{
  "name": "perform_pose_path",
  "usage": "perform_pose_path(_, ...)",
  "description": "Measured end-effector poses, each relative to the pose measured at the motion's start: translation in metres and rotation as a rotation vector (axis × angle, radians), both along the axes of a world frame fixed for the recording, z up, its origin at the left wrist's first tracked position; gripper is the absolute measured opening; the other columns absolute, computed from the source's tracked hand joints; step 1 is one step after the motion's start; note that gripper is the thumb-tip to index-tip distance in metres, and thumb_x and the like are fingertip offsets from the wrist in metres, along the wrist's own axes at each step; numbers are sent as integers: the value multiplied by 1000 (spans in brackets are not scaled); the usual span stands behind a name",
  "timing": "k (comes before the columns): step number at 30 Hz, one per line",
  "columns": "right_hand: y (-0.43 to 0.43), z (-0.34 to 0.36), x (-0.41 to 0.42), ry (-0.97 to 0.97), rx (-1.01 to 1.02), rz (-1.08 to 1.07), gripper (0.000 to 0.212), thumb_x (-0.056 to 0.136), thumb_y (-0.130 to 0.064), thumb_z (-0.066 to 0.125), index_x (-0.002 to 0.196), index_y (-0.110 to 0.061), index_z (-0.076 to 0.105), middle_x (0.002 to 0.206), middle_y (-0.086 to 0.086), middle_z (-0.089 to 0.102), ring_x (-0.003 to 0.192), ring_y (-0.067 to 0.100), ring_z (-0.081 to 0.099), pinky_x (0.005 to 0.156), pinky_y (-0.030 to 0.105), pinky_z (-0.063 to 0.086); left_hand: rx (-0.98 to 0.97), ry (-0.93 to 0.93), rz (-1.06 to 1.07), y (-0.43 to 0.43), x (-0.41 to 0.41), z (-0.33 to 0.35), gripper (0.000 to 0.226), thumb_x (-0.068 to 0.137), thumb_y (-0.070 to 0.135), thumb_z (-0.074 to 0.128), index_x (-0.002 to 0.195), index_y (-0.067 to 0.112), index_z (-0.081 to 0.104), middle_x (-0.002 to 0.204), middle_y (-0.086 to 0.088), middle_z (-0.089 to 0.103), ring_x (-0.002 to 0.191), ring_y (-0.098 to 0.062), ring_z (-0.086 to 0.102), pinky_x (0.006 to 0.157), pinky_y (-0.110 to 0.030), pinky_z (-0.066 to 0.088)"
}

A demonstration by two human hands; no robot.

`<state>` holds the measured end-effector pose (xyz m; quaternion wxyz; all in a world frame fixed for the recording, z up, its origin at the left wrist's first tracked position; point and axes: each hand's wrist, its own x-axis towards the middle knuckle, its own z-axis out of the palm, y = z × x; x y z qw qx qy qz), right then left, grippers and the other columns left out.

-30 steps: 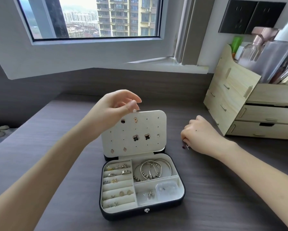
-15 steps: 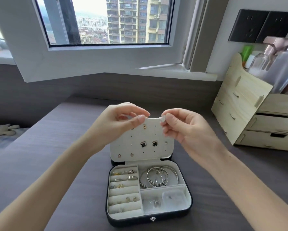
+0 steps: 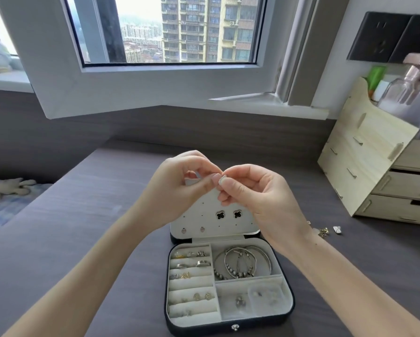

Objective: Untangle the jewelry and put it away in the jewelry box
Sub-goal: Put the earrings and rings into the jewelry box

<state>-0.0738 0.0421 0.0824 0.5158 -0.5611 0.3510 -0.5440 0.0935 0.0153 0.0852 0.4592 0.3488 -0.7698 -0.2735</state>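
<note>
The open jewelry box [image 3: 286, 312] lies on the dark table in front of me, black outside and white inside. Its upright earring panel [image 3: 228, 223] carries a pair of black clover studs [image 3: 227, 214]. Rings sit in the left slots and silver bracelets [image 3: 240, 262] in the upper right compartment. My left hand [image 3: 177, 190] and my right hand [image 3: 257, 193] meet above the panel's top edge. My right fingertips pinch a small silvery earring [image 3: 222, 179], and my left thumb and forefinger touch it too. The panel's upper half is hidden behind both hands.
A few loose jewelry pieces [image 3: 325, 231] lie on the table right of the box. A wooden drawer organiser [image 3: 374, 171] with bottles stands at the right. An open window sash [image 3: 131, 93] hangs over the table's far side. A soft toy [image 3: 7, 187] lies far left.
My right hand left the table at the right with a small earring and rose to the panel's top. Both hands have now closed together on it.
</note>
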Motion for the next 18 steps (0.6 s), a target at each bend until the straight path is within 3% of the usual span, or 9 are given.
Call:
perform_pose_path(4,-3,2,-3,39,-26,27,7,79,-5,66,83,1,66,67,5,67,59,14,60,58,23,51,-25,-92,-9,1,2,1,19,80,42,57,81,27,68,85,12,63,83,-11,61,77,-23,49)
perform_pose_path(10,-9,4,-10,-102,75,232,7,76,-7,68,81,-2,65,68,8,64,58,15,55,59,24,48,38,-110,-24,-4,6,6,14,82,23,56,70,28,59,71,12,56,57,0,50,57,-7,35)
perform_pose_path(14,-7,9,-16,-106,58,236,8,72,-6,68,79,-1,67,70,12,67,59,18,61,60,26,53,204,24,-120,-3,12,7,10,83,27,69,73,27,65,74,10,62,66,-4,56,62,-13,42)
perform_pose_path(16,-4,4,-11,-15,-2,185,8,73,-2,66,80,1,67,72,16,69,62,22,66,61,29,56,244,122,-121,-3,12,5,10,81,24,65,78,15,68,75,8,65,70,-5,58,64,-14,44)
perform_pose_path(18,0,-5,-1,114,-113,124,5,77,5,66,81,1,67,72,16,69,63,21,68,61,28,56,299,257,-62,-3,12,2,7,78,21,71,75,15,71,72,7,68,68,-5,60,63,-14,45)
